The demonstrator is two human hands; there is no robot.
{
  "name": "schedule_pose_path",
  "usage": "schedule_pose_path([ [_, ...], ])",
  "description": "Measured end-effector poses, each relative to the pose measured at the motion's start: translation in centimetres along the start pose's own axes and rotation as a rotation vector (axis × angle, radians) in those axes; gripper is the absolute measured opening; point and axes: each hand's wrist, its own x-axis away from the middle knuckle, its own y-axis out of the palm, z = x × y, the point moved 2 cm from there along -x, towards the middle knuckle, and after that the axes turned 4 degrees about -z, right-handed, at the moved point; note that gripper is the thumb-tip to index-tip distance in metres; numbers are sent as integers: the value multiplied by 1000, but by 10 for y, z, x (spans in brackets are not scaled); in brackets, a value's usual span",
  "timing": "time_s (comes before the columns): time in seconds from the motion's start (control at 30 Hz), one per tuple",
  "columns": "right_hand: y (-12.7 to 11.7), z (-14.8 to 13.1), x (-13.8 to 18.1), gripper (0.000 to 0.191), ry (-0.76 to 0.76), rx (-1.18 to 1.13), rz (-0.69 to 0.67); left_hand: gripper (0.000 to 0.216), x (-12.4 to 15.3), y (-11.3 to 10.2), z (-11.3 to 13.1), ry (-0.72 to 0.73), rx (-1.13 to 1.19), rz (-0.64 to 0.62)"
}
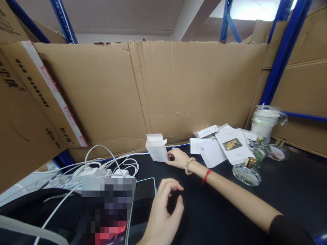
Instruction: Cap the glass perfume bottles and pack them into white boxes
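readable text: none for us | left carton (22, 112): dark print, blurred | right leaflet (233, 146): lines too small | white box (156, 148): nothing we can read

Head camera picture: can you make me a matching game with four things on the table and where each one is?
Things:
1. white box
2. phone
3. glass bottle
4. white cables

Places:
A. tangled on the far left
B. held by the right hand
C. lying flat beside the open left hand
D. on the right, with a gold cap

Pairs: 1-B, 2-C, 3-D, 4-A
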Motion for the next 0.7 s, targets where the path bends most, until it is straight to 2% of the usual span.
schedule_pose_path([
  [0.13,0,10,-3,29,70,13,-80,18,6,9,0,-26,24,-88],
  [0.3,7,-3,-27,29,109,36,-166,25,12,13,-1,20,44,-170],
  [0.43,19,-16,-49,32,115,47,-197,28,13,11,-2,21,65,-162],
  [0.53,23,-20,-52,31,129,70,-188,29,14,11,-5,10,56,-159],
  [0.63,16,-21,-48,31,144,93,-159,30,15,12,-9,12,46,-176],
  [0.7,1,-21,-41,31,161,114,-135,30,15,12,-10,35,49,-187],
])
